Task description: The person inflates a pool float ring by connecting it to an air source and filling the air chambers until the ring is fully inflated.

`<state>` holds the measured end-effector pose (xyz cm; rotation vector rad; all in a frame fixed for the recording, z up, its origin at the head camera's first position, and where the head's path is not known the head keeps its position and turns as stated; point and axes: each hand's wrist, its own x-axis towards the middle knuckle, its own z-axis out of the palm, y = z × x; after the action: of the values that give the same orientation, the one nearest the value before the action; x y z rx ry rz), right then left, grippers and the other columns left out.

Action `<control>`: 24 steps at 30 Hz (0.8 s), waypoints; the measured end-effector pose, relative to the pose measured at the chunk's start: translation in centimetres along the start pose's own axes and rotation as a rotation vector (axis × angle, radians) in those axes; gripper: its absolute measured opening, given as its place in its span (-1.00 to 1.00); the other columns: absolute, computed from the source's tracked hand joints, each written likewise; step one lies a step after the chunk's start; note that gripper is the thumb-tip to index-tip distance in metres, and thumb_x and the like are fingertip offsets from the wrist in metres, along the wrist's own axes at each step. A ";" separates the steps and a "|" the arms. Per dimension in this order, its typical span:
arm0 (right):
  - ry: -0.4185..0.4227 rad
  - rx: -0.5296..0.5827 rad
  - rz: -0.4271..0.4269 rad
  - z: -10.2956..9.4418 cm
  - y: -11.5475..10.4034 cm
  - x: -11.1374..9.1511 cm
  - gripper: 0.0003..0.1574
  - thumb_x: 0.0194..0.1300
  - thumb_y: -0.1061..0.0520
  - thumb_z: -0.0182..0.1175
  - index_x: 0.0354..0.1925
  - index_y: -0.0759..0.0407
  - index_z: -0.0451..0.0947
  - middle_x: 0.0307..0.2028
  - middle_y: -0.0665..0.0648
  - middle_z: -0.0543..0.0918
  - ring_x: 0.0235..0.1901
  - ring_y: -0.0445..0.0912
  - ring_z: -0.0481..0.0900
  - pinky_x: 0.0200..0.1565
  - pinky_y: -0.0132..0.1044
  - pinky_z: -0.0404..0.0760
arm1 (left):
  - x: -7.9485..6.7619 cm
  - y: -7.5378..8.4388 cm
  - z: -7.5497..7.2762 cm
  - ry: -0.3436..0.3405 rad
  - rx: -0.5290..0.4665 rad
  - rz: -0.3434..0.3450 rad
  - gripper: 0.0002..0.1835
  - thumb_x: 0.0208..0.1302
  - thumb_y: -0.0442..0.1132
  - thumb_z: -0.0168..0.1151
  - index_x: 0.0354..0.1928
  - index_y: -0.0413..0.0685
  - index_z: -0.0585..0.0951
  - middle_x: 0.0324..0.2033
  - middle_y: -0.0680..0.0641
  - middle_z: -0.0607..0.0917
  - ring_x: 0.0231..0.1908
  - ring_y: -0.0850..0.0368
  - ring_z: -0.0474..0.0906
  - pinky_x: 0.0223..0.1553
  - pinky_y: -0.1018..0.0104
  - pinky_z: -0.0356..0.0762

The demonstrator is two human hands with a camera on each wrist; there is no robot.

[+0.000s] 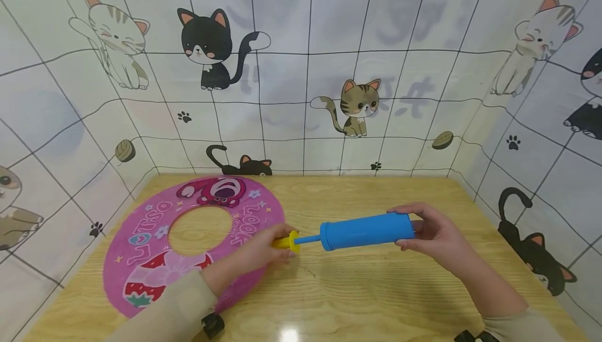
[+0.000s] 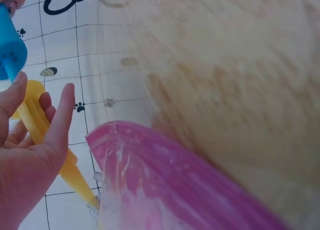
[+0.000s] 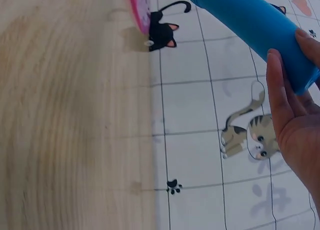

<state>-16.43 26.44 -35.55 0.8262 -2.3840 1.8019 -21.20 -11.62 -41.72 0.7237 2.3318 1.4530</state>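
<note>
A blue hand pump (image 1: pixel 369 230) is held above the table, tilted slightly. My right hand (image 1: pixel 438 235) grips the far right end of its cylinder between thumb and fingers. A thin blue rod (image 1: pixel 308 239) joins the cylinder to a yellow flanged, tapered end piece (image 2: pixel 70 175), which my left hand (image 1: pixel 256 250) holds. The tapered tip points at a clear plastic valve (image 2: pixel 94 209) by the edge of the pink swim ring (image 1: pixel 117 253). Whether the tip sits inside the valve I cannot tell. Part of the ring is hidden under my left forearm.
The swim ring lies flat on the left of the wooden table (image 1: pixel 376 300). White cloth printed with cats and grid lines (image 1: pixel 282 70) rises along the back and both sides.
</note>
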 end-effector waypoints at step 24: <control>-0.055 -0.040 0.006 3.7 0.8 1.7 -0.33 0.11 0.34 0.40 0.17 0.17 0.41 0.18 0.25 0.45 -0.09 0.16 0.64 -0.16 -0.15 0.68 | 0.1 1.3 0.3 -0.013 0.129 0.033 -0.49 0.27 -0.26 0.34 0.22 -0.15 0.44 -0.01 -0.04 0.61 -0.03 0.01 0.56 0.03 0.10 0.56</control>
<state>-17.16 22.64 -36.86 0.8771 -2.4502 1.7494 -20.78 -10.86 -40.73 0.8065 2.4327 1.3160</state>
